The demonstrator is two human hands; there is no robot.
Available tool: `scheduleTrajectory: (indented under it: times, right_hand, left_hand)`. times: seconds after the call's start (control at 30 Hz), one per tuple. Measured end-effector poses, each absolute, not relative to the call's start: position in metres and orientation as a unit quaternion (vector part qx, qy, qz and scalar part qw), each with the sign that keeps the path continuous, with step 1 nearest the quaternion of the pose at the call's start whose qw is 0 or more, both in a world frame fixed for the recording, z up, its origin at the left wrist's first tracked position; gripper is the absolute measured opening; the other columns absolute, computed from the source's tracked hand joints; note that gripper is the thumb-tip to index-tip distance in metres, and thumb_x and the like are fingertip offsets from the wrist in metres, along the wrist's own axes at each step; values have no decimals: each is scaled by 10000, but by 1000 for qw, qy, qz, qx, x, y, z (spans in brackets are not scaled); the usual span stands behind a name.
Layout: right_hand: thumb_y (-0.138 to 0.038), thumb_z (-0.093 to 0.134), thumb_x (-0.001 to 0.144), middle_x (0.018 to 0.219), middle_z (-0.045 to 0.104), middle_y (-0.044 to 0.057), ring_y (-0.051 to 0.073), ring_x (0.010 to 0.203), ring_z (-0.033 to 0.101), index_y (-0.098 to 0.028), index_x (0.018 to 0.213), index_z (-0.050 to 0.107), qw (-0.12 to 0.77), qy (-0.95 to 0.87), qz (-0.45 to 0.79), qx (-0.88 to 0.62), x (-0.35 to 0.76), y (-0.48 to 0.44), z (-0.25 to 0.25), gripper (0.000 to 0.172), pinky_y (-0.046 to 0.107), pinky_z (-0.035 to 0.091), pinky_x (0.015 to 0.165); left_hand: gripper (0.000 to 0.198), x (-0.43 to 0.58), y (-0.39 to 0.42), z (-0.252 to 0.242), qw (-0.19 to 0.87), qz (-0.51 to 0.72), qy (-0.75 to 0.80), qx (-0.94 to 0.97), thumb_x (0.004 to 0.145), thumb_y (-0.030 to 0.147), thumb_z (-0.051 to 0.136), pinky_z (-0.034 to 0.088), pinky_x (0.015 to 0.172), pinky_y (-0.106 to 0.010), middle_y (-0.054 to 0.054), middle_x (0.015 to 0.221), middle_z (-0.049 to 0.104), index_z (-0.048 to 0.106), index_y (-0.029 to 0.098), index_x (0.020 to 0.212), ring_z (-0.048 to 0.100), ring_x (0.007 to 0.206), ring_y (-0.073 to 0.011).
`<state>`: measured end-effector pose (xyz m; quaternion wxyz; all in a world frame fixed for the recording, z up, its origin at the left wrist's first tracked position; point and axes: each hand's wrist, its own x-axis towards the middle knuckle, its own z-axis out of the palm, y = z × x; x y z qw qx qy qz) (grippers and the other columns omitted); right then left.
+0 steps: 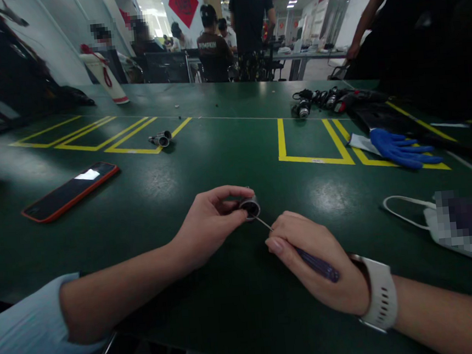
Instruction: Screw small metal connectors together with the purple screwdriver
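Between the thumb and fingers of my left hand (211,223) is a small round metal connector shell (250,203), its dark open end turned toward me. My right hand (312,253) grips a screwdriver (318,263) with a dark purple handle. The thin shaft of the screwdriver points up and left, and its tip is at the mouth of the connector shell, hidden inside or behind the rim. Farther off on the table lie similar metal connector pieces (161,139), apart from both hands.
The green table (157,178) has yellow tape outlines. A phone in a red case (72,191) lies left; a white and red cup (105,78) stands behind. Right are cabled connectors (316,101), a blue glove (401,146) and a white looped-strap object (430,220). People are beyond the table.
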<state>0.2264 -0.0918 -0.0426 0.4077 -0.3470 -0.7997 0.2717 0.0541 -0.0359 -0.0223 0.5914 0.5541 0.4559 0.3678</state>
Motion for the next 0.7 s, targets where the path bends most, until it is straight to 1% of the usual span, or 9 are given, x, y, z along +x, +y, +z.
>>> scheduleTrajectory:
  times: [0.23, 0.37, 0.47, 0.7]
  right_hand:
    - [-162, 419, 929, 667, 520, 22, 134, 627, 454, -157, 735, 509, 397, -808, 264, -346, 224, -92, -42, 215, 301, 354, 610]
    - [-170, 414, 931, 658, 517, 20, 135, 618, 449, -160, 724, 506, 392, -813, 249, -352, 224, -94, -41, 227, 301, 347, 602]
    - [-176, 413, 932, 657, 516, 14, 134, 612, 448, -167, 726, 501, 386, -817, 241, -353, 224, -95, -40, 224, 301, 347, 603]
    - [-183, 413, 932, 657, 517, 16, 141, 623, 443, -178, 720, 488, 371, -821, 239, -363, 223, -96, -41, 225, 311, 349, 614]
  left_hand:
    - [209, 55, -34, -24, 558, 377, 452, 585, 637, 95, 664, 542, 773, -309, -55, 932, 716, 668, 130, 843, 670, 872, -193]
    - [183, 55, -35, -24, 565, 383, 446, 579, 639, 78, 643, 558, 732, -286, -45, 916, 714, 660, 126, 814, 673, 855, -182]
    - [176, 56, -36, -23, 568, 386, 445, 574, 628, 65, 639, 559, 730, -278, -39, 907, 713, 656, 126, 792, 672, 859, -179]
    - [154, 57, -36, -21, 569, 379, 450, 574, 639, 88, 642, 562, 757, -307, -41, 936, 708, 658, 135, 785, 668, 893, -192]
